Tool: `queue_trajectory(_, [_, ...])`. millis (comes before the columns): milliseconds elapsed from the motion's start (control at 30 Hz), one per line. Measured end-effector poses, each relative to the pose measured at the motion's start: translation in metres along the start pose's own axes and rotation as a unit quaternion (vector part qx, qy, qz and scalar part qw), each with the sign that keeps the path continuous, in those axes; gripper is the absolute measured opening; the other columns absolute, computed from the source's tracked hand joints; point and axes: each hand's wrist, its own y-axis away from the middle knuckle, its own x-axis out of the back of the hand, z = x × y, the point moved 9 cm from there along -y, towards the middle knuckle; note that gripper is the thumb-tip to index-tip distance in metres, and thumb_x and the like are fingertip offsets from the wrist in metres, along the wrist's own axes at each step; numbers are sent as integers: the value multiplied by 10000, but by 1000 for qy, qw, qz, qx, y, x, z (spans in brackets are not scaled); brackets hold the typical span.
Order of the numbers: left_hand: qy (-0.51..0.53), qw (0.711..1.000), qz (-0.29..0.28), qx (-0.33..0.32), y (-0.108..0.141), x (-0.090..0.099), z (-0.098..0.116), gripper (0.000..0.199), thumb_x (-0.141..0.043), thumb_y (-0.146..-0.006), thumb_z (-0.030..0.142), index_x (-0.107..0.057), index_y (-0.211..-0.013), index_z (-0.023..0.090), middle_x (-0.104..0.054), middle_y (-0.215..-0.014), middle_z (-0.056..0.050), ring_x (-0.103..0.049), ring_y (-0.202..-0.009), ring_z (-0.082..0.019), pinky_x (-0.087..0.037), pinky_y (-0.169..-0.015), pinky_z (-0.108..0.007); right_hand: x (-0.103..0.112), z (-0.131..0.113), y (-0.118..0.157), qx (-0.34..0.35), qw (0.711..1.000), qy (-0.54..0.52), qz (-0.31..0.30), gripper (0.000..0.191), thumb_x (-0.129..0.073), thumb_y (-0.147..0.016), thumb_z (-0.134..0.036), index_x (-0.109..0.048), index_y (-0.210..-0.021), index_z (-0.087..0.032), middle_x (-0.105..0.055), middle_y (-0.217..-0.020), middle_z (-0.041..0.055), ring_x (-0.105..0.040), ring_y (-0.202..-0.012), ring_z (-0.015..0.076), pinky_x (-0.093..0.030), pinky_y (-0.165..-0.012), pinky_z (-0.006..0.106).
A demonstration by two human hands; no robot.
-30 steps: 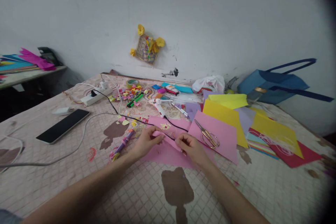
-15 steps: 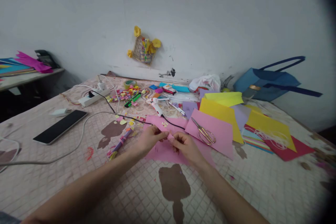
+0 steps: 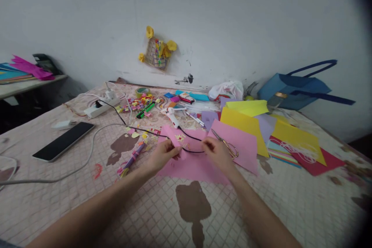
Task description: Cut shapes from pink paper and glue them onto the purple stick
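Note:
My left hand (image 3: 165,155) is closed on a folded strip of pink paper (image 3: 173,136), pinched between thumb and fingers. Beneath both hands lies a larger pink sheet (image 3: 194,168). The closed fingers of my right hand (image 3: 216,151) are at the bend of a black cord (image 3: 193,151); whether they grip it is hidden. That cord runs to a white glue gun (image 3: 172,117) just beyond the hands. Gold-handled scissors (image 3: 232,150) rest on another pink sheet (image 3: 247,149), partly behind my right hand. Small cream paper scraps (image 3: 180,138) lie beside the strip.
At left are a phone (image 3: 64,141), a white power strip (image 3: 101,108) and a grey cable (image 3: 92,143). A purple paper roll (image 3: 134,158) lies near my left forearm. Yellow sheets (image 3: 244,130) and a blue bag (image 3: 296,91) are on the right. A green cutter (image 3: 145,110) lies among scraps.
My hands have moved apart. The right hand has shifted right, off the pink strip and over to the cord and scissors; the left keeps the strip, which now stands up more visibly.

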Motion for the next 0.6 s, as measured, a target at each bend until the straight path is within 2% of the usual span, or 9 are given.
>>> queue_trajectory(33, [14, 1000, 3, 2, 0, 2, 1, 299, -642, -718, 392, -571, -746, 103, -579, -678, -25, -546, -602, -115, -447, -590, -253, 20, 11, -3, -18, 995, 87, 37, 165, -507, -807, -333, -550, -731, -194, -595, -706, 16, -551, -659, 161, -372, -593, 261])
queue_trajectory(100, [33, 999, 12, 2, -1, 5, 3, 312, -667, -694, 398, -544, -730, 114, -563, -652, -6, -539, -586, -107, -448, -580, -248, 52, 42, -7, -92, 965, 236, 70, 129, -554, -758, -318, -526, -769, -192, -607, -795, 46, -556, -706, 181, -342, -573, 258])
queue_trajectory(167, [43, 999, 13, 0, -1, 8, 3, 317, -680, -686, 397, -530, -719, 119, -548, -631, 8, -527, -573, -98, -444, -574, -241, 64, 71, -7, -149, 934, 323, 33, 179, -548, -751, -357, -508, -797, -188, -601, -836, 76, -556, -740, 201, -313, -546, 257])
queue_trajectory(300, [54, 998, 9, 5, -2, 9, -1, 308, -677, -700, 392, -541, -732, 118, -546, -631, 13, -518, -568, -85, -425, -561, -222, 65, 97, -6, -170, 929, 330, -3, 243, -519, -768, -429, -481, -717, -194, -603, -739, 62, -551, -648, 188, -288, -514, 256])
queue_trajectory(467, [99, 995, 6, 24, -3, 9, -8, 327, -708, -674, 387, -553, -742, 108, -556, -638, 10, -514, -565, -80, -418, -566, -220, 65, 102, -5, -177, 930, 323, -6, 294, -484, -789, -484, -473, -722, -198, -619, -751, 64, -569, -678, 198, -297, -513, 252])
queue_trajectory(600, [119, 992, -11, 46, -1, 6, -9, 354, -708, -672, 412, -560, -762, 103, -615, -712, -35, -543, -602, -96, -429, -598, -240, 68, 107, -6, -169, 933, 316, -15, 313, -489, -794, -472, -476, -657, -190, -612, -709, 80, -560, -619, 188, -299, -511, 262])
